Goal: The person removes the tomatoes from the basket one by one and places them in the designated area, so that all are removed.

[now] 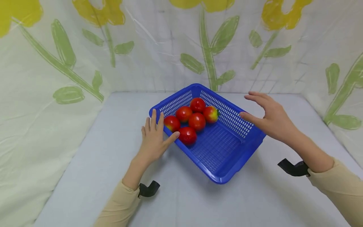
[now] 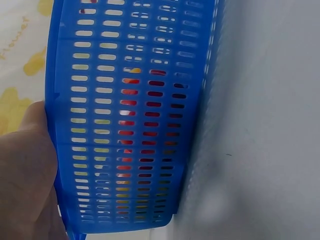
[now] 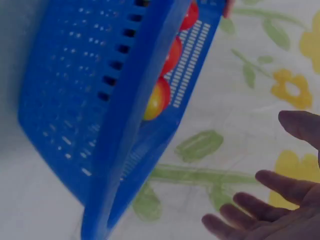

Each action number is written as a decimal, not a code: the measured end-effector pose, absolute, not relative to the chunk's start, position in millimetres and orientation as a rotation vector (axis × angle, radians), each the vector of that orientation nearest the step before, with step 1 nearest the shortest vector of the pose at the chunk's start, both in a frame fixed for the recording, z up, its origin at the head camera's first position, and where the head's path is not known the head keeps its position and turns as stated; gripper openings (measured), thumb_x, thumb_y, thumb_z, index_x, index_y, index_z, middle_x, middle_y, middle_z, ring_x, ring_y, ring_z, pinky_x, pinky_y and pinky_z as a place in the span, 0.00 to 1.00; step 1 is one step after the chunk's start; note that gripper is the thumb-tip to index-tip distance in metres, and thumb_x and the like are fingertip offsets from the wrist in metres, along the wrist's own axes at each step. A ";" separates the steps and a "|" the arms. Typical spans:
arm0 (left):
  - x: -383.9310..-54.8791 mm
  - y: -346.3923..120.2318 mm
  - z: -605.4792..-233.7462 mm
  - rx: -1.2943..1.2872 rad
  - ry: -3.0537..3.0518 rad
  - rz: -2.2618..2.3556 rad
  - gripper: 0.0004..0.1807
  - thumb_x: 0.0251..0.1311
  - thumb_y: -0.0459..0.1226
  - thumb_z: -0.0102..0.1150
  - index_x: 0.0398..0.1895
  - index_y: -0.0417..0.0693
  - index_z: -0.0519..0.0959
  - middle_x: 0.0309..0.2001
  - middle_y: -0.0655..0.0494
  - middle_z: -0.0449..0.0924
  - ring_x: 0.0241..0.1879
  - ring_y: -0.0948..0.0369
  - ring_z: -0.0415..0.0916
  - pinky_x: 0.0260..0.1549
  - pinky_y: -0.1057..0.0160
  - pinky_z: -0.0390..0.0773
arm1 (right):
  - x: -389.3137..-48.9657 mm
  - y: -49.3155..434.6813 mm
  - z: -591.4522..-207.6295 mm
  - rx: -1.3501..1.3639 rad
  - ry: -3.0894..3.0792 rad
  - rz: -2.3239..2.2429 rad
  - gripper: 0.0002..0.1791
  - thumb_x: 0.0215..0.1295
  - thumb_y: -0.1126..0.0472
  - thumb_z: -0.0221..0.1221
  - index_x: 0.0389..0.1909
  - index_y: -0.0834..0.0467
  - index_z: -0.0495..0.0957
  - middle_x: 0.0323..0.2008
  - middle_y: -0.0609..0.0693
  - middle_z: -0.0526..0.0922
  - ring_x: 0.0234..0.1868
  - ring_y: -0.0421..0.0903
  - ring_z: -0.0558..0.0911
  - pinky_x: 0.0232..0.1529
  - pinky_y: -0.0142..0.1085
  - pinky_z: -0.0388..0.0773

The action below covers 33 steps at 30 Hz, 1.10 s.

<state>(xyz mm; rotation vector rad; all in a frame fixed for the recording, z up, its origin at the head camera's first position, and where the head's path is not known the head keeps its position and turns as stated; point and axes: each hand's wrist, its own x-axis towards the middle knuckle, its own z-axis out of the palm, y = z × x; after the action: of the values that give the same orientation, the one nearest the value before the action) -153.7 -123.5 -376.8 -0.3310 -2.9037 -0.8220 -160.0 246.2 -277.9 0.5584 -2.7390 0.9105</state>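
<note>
A blue plastic basket (image 1: 224,178) with slotted walls stands at an angle on the table. Several shiny red fruits (image 1: 197,122), some with yellow-green patches, are grouped in its left and far part. My left hand (image 1: 153,142) is at the basket's left rim, fingers straight and spread, thumb reaching over the edge. In the left wrist view the thumb lies right at the rim (image 2: 52,125), and red shows through the slots. Off the basket's right side my right hand (image 1: 273,118) is raised, its fingers extended and apart from the rim (image 3: 125,110) with nothing in them.
Pale cloth covers the table (image 1: 113,151). Behind it and at both sides hangs a white curtain (image 1: 153,56) painted with yellow flowers and green leaves. A black wrist mount (image 1: 148,189) sits at the left cuff, another mount (image 1: 295,167) at the right.
</note>
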 end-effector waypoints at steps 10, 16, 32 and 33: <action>-149.7 -124.4 -381.1 -0.270 -2.849 -0.818 0.56 0.60 0.71 0.46 0.79 0.45 0.45 0.77 0.42 0.26 0.73 0.36 0.27 0.65 0.33 0.35 | -193.9 201.8 -268.9 0.755 -2.895 1.303 0.31 0.59 0.49 0.70 0.63 0.52 0.75 0.59 0.50 0.77 0.59 0.51 0.77 0.53 0.49 0.77; -149.0 -123.1 -381.1 -0.256 -2.822 -0.851 0.55 0.59 0.71 0.47 0.79 0.47 0.46 0.77 0.41 0.26 0.73 0.37 0.26 0.65 0.34 0.36 | -209.9 179.1 -281.0 0.799 -2.962 1.476 0.28 0.55 0.51 0.73 0.57 0.53 0.80 0.53 0.51 0.82 0.56 0.48 0.79 0.53 0.46 0.77; -149.1 -123.5 -380.2 -0.225 -2.851 -0.864 0.56 0.58 0.72 0.46 0.80 0.50 0.44 0.77 0.45 0.23 0.73 0.37 0.27 0.63 0.29 0.41 | -232.4 126.0 -308.0 0.981 -3.076 1.611 0.26 0.56 0.63 0.72 0.57 0.62 0.80 0.52 0.58 0.82 0.52 0.51 0.81 0.48 0.40 0.79; -149.1 -123.3 -380.1 -0.223 -2.853 -0.868 0.56 0.58 0.72 0.46 0.80 0.50 0.43 0.77 0.45 0.23 0.73 0.37 0.27 0.63 0.29 0.41 | -232.7 124.7 -309.8 0.969 -3.085 1.612 0.26 0.55 0.63 0.72 0.57 0.62 0.80 0.52 0.58 0.82 0.51 0.51 0.81 0.48 0.40 0.79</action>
<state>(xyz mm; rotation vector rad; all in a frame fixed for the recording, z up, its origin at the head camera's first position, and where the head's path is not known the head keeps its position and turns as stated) -149.1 -123.3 -380.1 -0.2233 -2.8531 -0.8682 -232.7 124.7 -309.8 0.9694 -3.0848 1.6124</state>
